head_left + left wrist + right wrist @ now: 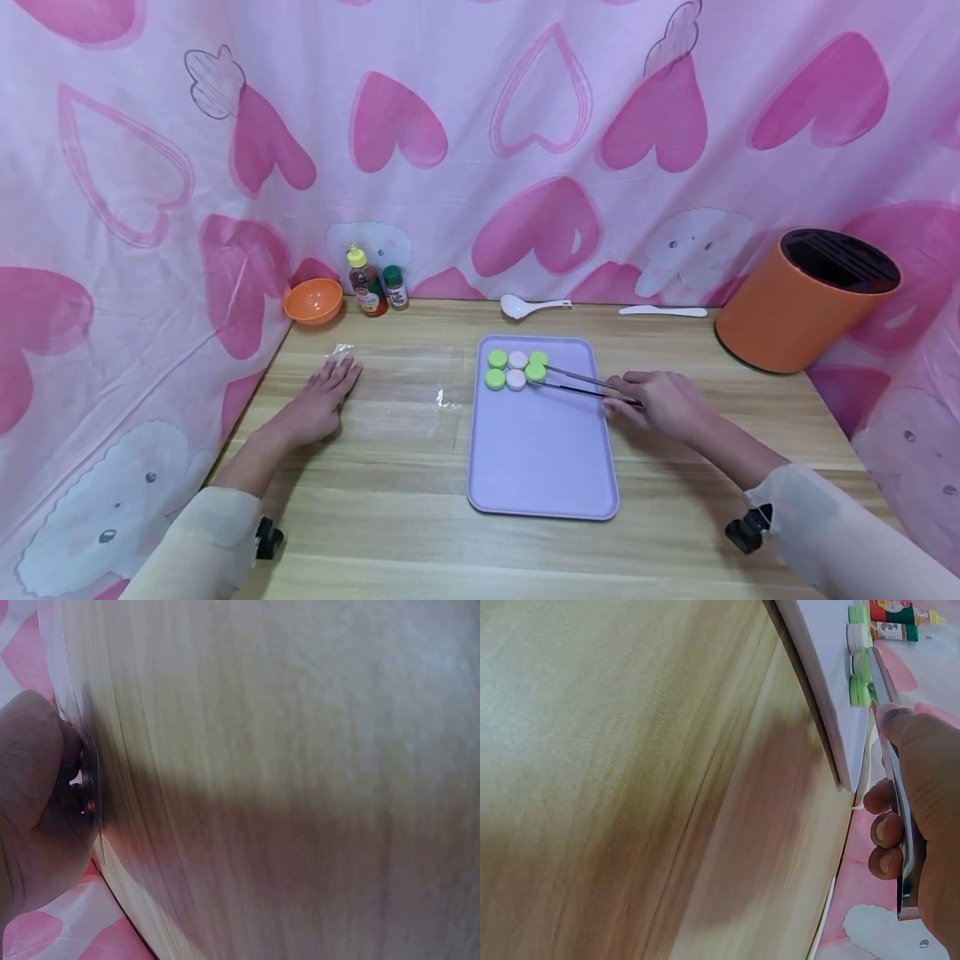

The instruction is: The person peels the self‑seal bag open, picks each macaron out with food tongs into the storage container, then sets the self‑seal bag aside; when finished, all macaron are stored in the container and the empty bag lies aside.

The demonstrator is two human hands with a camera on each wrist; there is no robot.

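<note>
My right hand (663, 402) grips metal tongs (581, 390) over the right side of a lilac tray (543, 467). The tong tips reach a green macaron (536, 372), one arm on either side; whether they squeeze it is hard to tell. A second green macaron (538, 357) lies just behind it. Two pale pink macarons (517, 370) and two more green ones (496, 370) sit to their left, in two rows. My left hand (318, 404) rests with fingers extended on the wooden table, at the left edge of a clear plastic sheet (405, 400).
Along the back stand an orange bowl (313, 302), a syrup bottle (367, 283) and a green-capped shaker (395, 289). A white spoon (534, 307) and white knife (663, 312) lie behind the tray. An orange knife block (798, 308) stands back right, before a heart-patterned curtain.
</note>
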